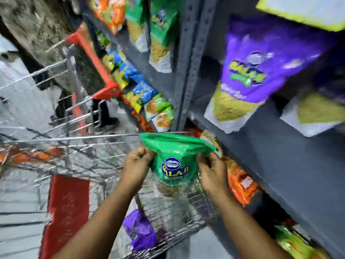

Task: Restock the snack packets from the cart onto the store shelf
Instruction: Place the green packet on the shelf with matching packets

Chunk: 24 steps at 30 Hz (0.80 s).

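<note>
A green snack packet (174,161) is gripped by both hands at once, pinched at its top corners and held up over the cart (93,146). The left hand (137,166) is clenched on the packet's left corner and the right hand (211,171) is clamped on the right corner, fingers curled in tight, so the packet hangs between the 2 of them with its blue logo facing up. Everything's pretty motion-blurred, so finer print can't be read.

Just below the left forearm, down in the wire basket, 1 purple packet (140,230) is lying on the mesh. Further out to the left of the left hand, a red panel (69,210) of the cart is seen, and some orange packets (31,156) are smeared along the far left side.

Right beside the right hand, orange packets (240,182) are stacked on a lower level of the grey shelf (291,174), nearly touching the knuckles. Above and beyond the right hand, a big purple packet (261,71) is stood on a higher shelf, with another partly cut off next to it.

Beyond both hands, past the cart's rim, blue and yellow packets (130,79) and green ones (160,111) are lined along the shelving, with a red cart handle (93,57) further back. Green packets (162,30) and orange ones (110,12) are up at the far top.
</note>
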{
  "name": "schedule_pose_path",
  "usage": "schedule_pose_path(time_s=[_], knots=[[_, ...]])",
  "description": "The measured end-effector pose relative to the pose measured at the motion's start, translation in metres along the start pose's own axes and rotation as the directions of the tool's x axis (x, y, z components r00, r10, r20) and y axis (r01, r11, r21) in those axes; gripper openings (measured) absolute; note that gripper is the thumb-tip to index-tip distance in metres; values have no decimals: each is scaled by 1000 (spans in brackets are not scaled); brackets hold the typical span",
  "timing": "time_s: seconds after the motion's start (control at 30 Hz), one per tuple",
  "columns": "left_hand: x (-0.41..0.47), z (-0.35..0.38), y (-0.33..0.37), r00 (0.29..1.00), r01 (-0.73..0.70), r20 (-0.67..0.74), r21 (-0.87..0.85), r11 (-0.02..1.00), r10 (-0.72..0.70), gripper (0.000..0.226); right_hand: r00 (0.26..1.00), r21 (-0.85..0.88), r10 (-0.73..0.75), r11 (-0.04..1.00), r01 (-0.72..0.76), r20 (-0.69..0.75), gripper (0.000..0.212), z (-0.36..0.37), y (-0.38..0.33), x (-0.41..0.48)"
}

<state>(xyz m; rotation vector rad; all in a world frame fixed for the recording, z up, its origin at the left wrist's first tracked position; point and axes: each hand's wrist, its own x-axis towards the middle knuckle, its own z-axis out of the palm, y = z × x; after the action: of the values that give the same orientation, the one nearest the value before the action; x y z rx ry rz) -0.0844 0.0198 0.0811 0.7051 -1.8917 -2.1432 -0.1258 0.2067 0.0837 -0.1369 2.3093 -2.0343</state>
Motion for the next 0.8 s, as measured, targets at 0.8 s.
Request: schedule_pose_path(time_s=[0.8], knots=[[-218,457,62,836,112,548,-223,968,30,11,393,-308,-338,941,141,-855,43,-407,-76,-136]])
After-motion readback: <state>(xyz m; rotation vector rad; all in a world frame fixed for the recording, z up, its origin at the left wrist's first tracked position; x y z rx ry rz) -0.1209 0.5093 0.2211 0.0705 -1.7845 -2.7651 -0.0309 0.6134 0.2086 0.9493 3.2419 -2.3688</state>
